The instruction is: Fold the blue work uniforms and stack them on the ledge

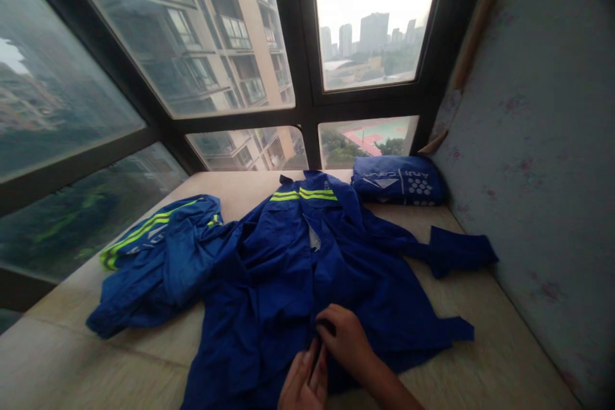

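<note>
A blue work jacket (283, 269) with bright yellow stripes across the chest lies spread front side up, its collar toward the window. My left hand (305, 377) is at the bottom of the picture, fingers closed on the jacket's front edge, low on the middle opening. Just above and to the right, my right hand (344, 336) pinches the same edge, thumb and forefinger curled together. The two hands almost touch. What exactly lies between the fingertips is too dark to make out. Higher up, the front gapes a little and something pale shows through.
A crumpled blue garment (168, 262) with yellow stripes lies on the left, against the jacket's sleeve. Behind on the right rests a folded blue bundle (398, 180) with white print. The pale ledge (96, 365) is bounded by window frames (307, 109) and a papered wall (538, 173).
</note>
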### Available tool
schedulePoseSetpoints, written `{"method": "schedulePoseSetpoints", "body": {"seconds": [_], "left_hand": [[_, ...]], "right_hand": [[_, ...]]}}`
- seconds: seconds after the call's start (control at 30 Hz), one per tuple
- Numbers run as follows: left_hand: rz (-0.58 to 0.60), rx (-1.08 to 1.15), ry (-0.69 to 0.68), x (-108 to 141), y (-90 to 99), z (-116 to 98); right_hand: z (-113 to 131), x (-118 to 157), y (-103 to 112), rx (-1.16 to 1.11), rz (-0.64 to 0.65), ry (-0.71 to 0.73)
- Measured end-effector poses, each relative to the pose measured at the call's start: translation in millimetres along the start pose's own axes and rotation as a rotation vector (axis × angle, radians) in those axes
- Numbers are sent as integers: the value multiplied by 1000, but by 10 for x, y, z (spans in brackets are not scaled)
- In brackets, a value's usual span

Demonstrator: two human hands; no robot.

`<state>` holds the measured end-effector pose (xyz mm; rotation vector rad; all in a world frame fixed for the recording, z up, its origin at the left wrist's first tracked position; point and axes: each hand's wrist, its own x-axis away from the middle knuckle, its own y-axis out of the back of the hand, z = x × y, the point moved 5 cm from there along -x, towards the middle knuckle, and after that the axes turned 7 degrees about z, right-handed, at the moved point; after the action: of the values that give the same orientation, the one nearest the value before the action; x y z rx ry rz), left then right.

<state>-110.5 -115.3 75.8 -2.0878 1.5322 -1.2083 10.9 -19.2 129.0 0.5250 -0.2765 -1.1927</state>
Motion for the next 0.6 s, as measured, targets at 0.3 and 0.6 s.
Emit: {"method": "schedulePoseSetpoints", "body": {"seconds": [0.3, 0.6], "left_hand": [[-342, -167, 33, -201, -463, -80], [-209, -642, -169, -222, -307, -294]], "right_hand": [[-345, 84, 128, -330, -112, -74], [-377, 65, 195, -526, -142, -200]]}}
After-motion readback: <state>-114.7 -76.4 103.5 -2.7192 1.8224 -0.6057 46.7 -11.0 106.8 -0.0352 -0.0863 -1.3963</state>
